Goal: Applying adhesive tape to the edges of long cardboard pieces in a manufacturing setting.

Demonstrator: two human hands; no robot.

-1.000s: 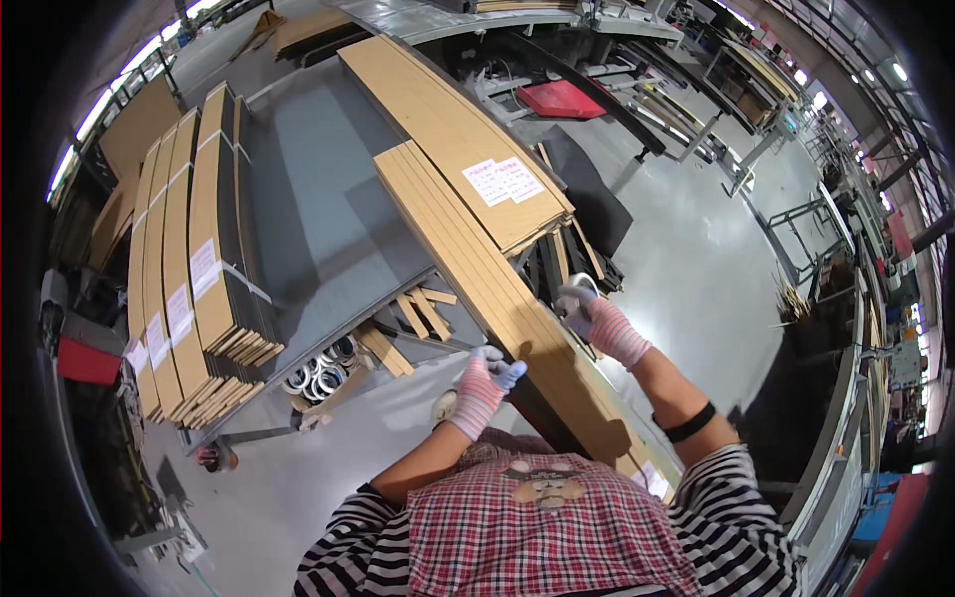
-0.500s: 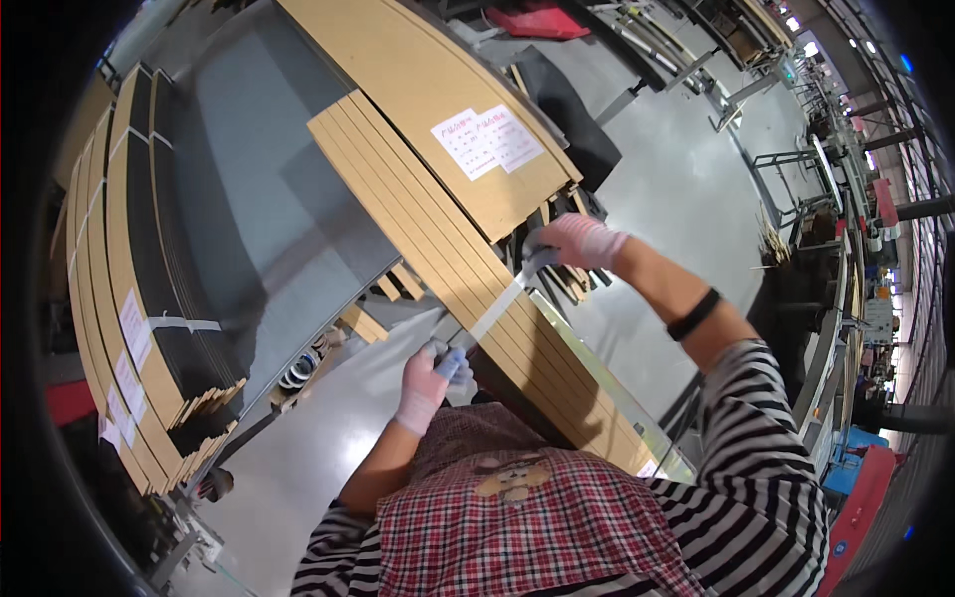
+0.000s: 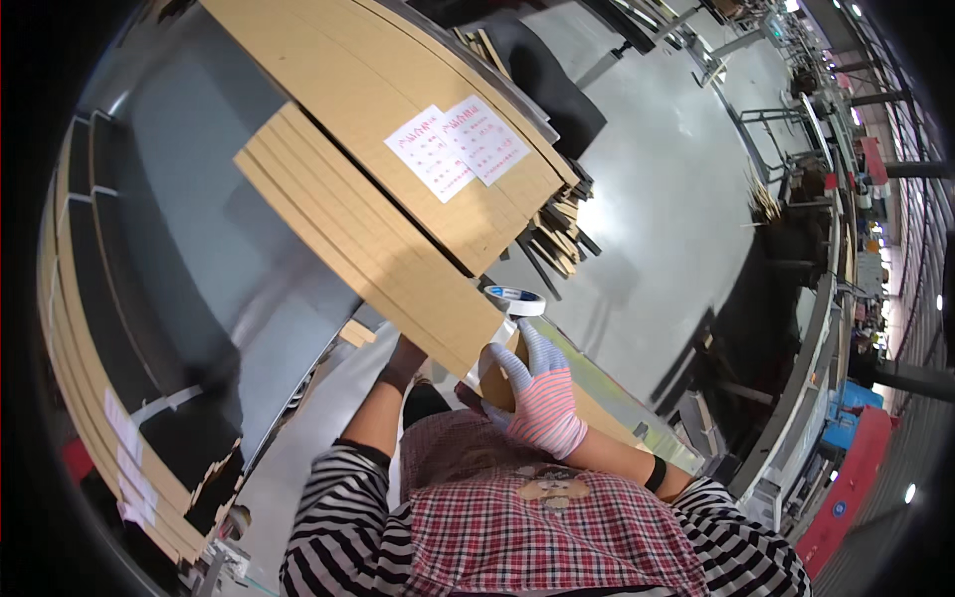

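A long bundle of flat brown cardboard sheets runs from the upper left down to my chest. My right hand, in a pink striped glove, lies with fingers spread against the bundle's near end. A roll of white tape sits just above its fingertips, and a white strip hangs from the roll down the end face. My left hand reaches under the bundle's near left edge, and its fingers are hidden beneath the cardboard.
A wider cardboard stack with two white paper labels lies behind the bundle. More flat cardboard packs stand on edge at the left. Thin wooden strips stick out under the stack. Metal racks and a conveyor line the right.
My right hand has come back from farther along the bundle to its near end, bringing the tape roll with it. My left hand has dropped under the bundle's edge. The cardboard now looks much closer.
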